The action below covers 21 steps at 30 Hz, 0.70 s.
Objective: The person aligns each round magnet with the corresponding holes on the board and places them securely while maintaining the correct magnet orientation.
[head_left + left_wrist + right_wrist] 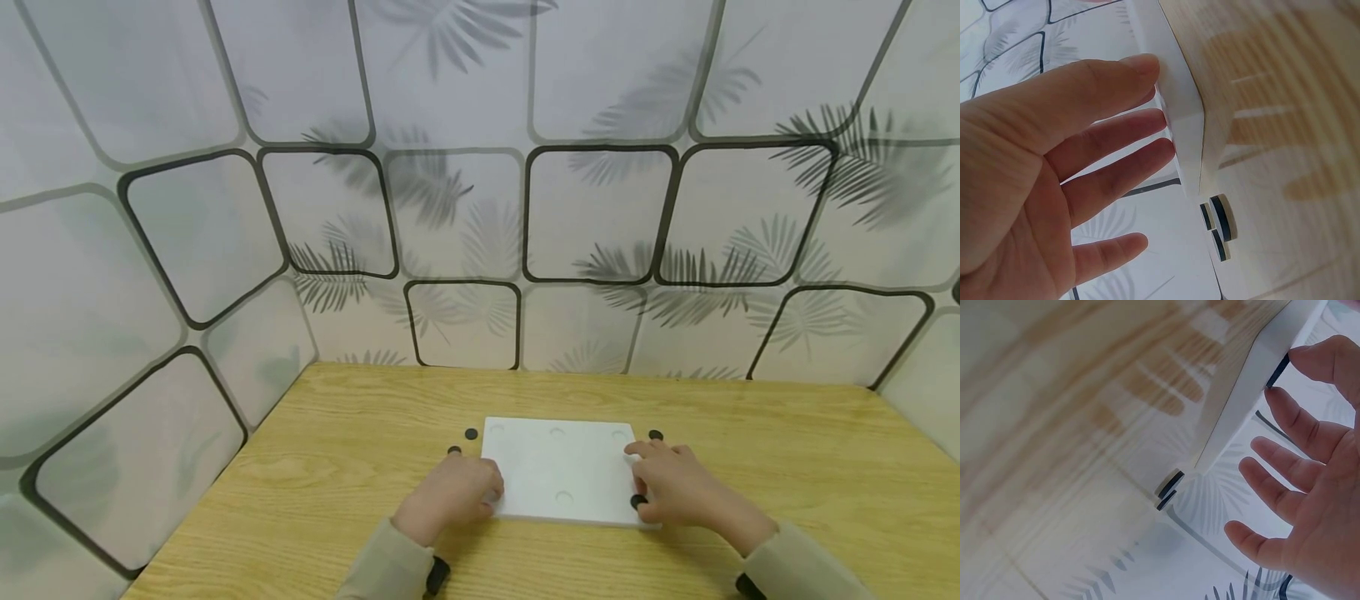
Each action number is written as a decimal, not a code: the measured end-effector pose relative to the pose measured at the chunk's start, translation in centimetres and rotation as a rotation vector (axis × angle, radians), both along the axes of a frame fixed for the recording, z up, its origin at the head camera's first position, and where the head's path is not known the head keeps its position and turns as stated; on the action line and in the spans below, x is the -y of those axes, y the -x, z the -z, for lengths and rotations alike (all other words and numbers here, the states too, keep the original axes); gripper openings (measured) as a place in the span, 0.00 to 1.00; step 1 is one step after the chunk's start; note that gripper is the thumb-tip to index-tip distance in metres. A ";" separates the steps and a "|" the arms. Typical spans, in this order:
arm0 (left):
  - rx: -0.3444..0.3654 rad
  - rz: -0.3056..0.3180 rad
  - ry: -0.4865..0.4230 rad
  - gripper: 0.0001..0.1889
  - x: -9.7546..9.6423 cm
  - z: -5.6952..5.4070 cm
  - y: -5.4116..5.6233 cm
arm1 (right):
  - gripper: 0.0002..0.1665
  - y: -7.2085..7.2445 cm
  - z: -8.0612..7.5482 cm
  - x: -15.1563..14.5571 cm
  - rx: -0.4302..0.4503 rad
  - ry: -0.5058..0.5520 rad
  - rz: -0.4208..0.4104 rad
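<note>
A white rectangular board (562,467) with shallow round recesses lies on the table. My right hand (678,483) is over its right end, thumb and index finger pinching a black disc (638,502) at the near right corner. In the right wrist view this disc (1279,370) shows between the two fingertips, close on the board, while the other fingers spread loosely. My left hand (456,492) is at the board's near left corner. The left wrist view has its thumb (1141,67) and extended fingers at the board's edge (1188,119), with no disc visible between them.
Loose black discs (471,433) lie left of the board, three of them in the left wrist view. Another disc (656,435) lies beyond the right hand. A patterned curtain-like wall (465,325) borders the wooden table (360,467) at the back and sides.
</note>
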<state>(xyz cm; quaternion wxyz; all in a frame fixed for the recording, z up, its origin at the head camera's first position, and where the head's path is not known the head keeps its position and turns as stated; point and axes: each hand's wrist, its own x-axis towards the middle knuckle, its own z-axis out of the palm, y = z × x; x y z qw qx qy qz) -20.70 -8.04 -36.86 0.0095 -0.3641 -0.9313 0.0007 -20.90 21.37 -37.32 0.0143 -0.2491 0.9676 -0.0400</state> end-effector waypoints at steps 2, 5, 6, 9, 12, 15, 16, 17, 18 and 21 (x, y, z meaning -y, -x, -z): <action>-0.004 0.001 0.000 0.06 0.0 0.1 0.1 | 0.15 -0.1 0.0 0.0 -0.006 0.005 -0.004; -0.001 0.001 -0.003 0.05 0.0 0.1 0.1 | 0.15 -0.1 -0.1 0.0 -0.013 0.009 -0.008; -0.001 0.003 -0.005 0.05 0.0 0.1 0.1 | 0.15 -0.1 -0.1 0.0 -0.014 0.009 -0.008; -0.002 0.007 -0.005 0.05 0.0 0.1 0.2 | 0.15 -0.1 -0.1 0.0 -0.010 0.000 -0.002; -0.008 0.010 -0.002 0.05 0.0 0.1 0.2 | 0.15 0.0 -0.1 0.0 -0.003 -0.007 0.003; -0.010 0.010 0.001 0.05 0.0 0.1 0.2 | 0.15 0.0 -0.2 0.0 0.001 -0.007 0.006; -0.010 0.010 0.001 0.05 0.0 0.1 0.2 | 0.15 0.0 -0.2 0.0 0.001 -0.006 0.006; -0.010 0.009 0.001 0.06 0.0 0.1 0.2 | 0.15 0.0 -0.2 0.0 0.002 -0.003 0.006; -0.010 0.009 0.000 0.05 0.0 0.1 0.2 | 0.15 0.0 -0.2 0.0 0.001 -0.002 0.007; -0.012 0.012 -0.001 0.05 0.0 0.1 0.2 | 0.15 -0.1 -0.2 0.0 0.008 0.007 0.010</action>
